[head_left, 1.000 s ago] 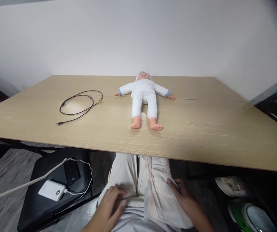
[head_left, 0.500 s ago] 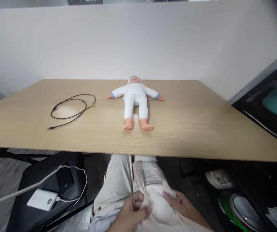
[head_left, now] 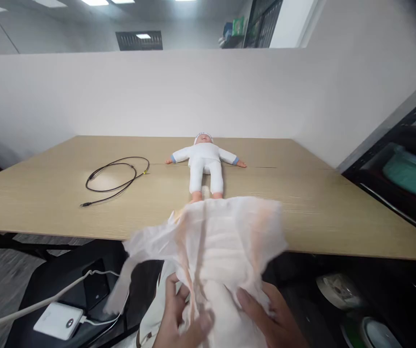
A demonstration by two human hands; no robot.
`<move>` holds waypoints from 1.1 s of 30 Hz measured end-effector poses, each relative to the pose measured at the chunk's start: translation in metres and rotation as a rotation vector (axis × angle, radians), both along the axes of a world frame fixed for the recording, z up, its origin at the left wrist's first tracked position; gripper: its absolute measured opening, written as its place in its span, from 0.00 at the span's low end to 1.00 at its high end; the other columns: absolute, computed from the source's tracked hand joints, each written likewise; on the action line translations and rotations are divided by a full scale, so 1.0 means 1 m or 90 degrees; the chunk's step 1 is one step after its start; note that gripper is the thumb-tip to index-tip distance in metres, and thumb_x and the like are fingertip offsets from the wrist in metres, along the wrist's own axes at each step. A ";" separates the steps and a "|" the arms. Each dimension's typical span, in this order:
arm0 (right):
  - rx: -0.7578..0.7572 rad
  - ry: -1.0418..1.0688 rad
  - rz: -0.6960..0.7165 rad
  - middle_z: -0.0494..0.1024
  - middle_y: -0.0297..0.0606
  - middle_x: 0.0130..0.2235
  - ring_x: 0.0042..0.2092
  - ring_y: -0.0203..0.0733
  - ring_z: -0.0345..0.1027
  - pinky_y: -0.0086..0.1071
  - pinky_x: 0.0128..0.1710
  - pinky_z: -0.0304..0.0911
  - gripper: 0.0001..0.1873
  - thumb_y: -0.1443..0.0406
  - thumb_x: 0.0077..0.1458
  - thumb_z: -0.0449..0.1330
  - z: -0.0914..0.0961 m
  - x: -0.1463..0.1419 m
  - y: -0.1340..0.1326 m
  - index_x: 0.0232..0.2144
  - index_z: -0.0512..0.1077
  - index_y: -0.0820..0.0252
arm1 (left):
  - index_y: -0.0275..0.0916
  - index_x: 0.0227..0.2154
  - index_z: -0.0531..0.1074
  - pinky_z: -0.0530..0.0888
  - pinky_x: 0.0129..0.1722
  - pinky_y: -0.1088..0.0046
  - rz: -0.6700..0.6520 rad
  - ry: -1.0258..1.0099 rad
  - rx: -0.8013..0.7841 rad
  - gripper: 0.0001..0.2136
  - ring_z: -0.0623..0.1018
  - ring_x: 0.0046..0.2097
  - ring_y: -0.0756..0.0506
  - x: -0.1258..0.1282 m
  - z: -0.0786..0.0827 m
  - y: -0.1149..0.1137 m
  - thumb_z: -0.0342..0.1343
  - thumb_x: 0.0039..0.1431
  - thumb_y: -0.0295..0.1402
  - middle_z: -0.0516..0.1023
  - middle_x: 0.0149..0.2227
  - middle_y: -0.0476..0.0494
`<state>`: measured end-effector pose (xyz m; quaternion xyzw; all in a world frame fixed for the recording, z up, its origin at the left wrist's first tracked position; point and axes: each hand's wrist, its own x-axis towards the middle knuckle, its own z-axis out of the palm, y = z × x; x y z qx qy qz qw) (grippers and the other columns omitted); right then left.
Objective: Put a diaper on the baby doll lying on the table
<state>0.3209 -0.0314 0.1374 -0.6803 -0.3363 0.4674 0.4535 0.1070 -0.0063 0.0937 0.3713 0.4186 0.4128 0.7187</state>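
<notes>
An unfolded white diaper (head_left: 222,241) with peach-tinted edges spreads out in front of me, its far end over the table's front edge. My left hand (head_left: 184,314) grips its left side, thumb on top and fingers beneath. On the right side my right hand (head_left: 265,314) pinches it the same way. Beyond the diaper a baby doll (head_left: 205,164) in white clothes and a cap lies on its back on the table, arms spread and legs towards me. The diaper's far edge covers the doll's feet from view.
A looped black cable (head_left: 117,186) lies on the wooden table (head_left: 48,208) at the left. Below it, a black chair (head_left: 30,299) bears a white power bank (head_left: 59,320) and a dark phone (head_left: 95,285). A shelf with a teal container (head_left: 412,174) stands at the right.
The diaper has risen from my lap and opened out towards the table, with both hands still holding it. My view has tilted up, showing more above the partition.
</notes>
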 end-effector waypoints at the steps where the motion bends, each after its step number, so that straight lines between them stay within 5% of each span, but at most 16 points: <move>1: -0.029 0.011 0.003 0.89 0.49 0.49 0.51 0.64 0.83 0.44 0.48 0.81 0.35 0.36 0.51 0.73 0.001 -0.005 0.010 0.45 0.86 0.59 | 0.47 0.66 0.69 0.79 0.64 0.54 0.015 -0.016 -0.064 0.40 0.83 0.62 0.32 0.007 -0.003 0.008 0.75 0.55 0.55 0.81 0.64 0.33; 6: -0.017 0.045 0.166 0.88 0.49 0.45 0.50 0.60 0.81 0.45 0.51 0.77 0.37 0.35 0.58 0.66 -0.013 -0.005 0.039 0.47 0.84 0.62 | 0.34 0.65 0.75 0.73 0.71 0.46 -0.017 -0.064 -0.174 0.40 0.80 0.66 0.26 0.016 -0.018 0.039 0.74 0.56 0.55 0.84 0.60 0.27; 10: 0.014 -0.153 0.242 0.85 0.42 0.37 0.42 0.51 0.79 0.37 0.42 0.74 0.31 0.38 0.67 0.59 -0.030 0.015 0.034 0.37 0.81 0.59 | 0.37 0.66 0.76 0.73 0.71 0.44 -0.030 -0.030 -0.158 0.39 0.80 0.66 0.26 0.007 -0.022 0.048 0.74 0.57 0.54 0.83 0.62 0.29; 14: 0.047 -0.344 0.142 0.83 0.39 0.37 0.36 0.45 0.76 0.35 0.37 0.71 0.25 0.41 0.67 0.59 -0.039 0.027 0.030 0.41 0.77 0.55 | 0.38 0.66 0.76 0.69 0.74 0.46 -0.047 -0.008 -0.135 0.37 0.80 0.67 0.27 0.005 -0.019 0.050 0.73 0.59 0.54 0.81 0.65 0.31; 19: 0.229 -0.512 0.011 0.83 0.46 0.48 0.46 0.52 0.77 0.43 0.46 0.73 0.21 0.46 0.67 0.63 -0.038 0.033 0.063 0.48 0.74 0.55 | 0.38 0.66 0.76 0.72 0.71 0.48 -0.065 -0.007 -0.123 0.34 0.80 0.66 0.29 0.010 -0.019 0.049 0.70 0.63 0.52 0.80 0.66 0.32; 24: 0.302 -0.587 0.112 0.82 0.48 0.56 0.57 0.58 0.73 0.52 0.59 0.70 0.19 0.57 0.67 0.61 -0.037 0.045 0.127 0.57 0.73 0.56 | 0.38 0.64 0.77 0.75 0.68 0.47 -0.035 0.003 -0.144 0.36 0.83 0.63 0.28 0.016 -0.028 0.048 0.72 0.59 0.55 0.84 0.62 0.32; 28: 0.293 -0.577 0.157 0.84 0.44 0.47 0.52 0.56 0.75 0.49 0.56 0.69 0.19 0.66 0.61 0.59 -0.037 0.052 0.159 0.53 0.76 0.58 | 0.36 0.60 0.80 0.75 0.68 0.48 -0.033 0.023 -0.132 0.35 0.82 0.63 0.27 0.018 -0.033 0.048 0.73 0.57 0.56 0.84 0.60 0.31; 33: 0.263 -0.522 0.121 0.85 0.42 0.40 0.45 0.52 0.78 0.45 0.52 0.68 0.17 0.56 0.72 0.52 -0.038 0.061 0.172 0.44 0.79 0.56 | 0.37 0.63 0.77 0.74 0.69 0.50 -0.029 0.030 -0.165 0.37 0.81 0.65 0.28 0.016 -0.038 0.046 0.73 0.58 0.56 0.82 0.64 0.31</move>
